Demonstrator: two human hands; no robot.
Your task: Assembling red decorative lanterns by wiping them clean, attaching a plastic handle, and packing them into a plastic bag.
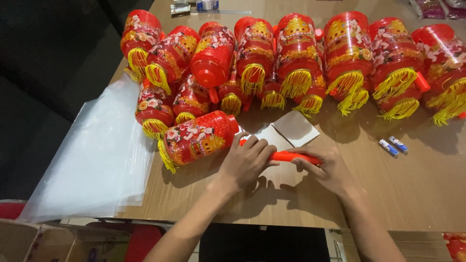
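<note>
Hands meet over a wooden table (pixel 417 194): the left hand (pixel 245 162) has its grip closed around one end of an orange plastic handle (pixel 286 156), and the right hand (pixel 326 167) pinches the other end. Attached to the handle, a red cylindrical lantern with yellow tassels (pixel 196 138) lies on its side just left of the left hand. Two small blue-and-white batteries (pixel 393 145) rest to the right.

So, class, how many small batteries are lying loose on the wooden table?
2. Both batteries lie side by side on the table's right part, below the lantern row: one nearer the right hand, the other just beyond it. More may be hidden under the lanterns.
</note>
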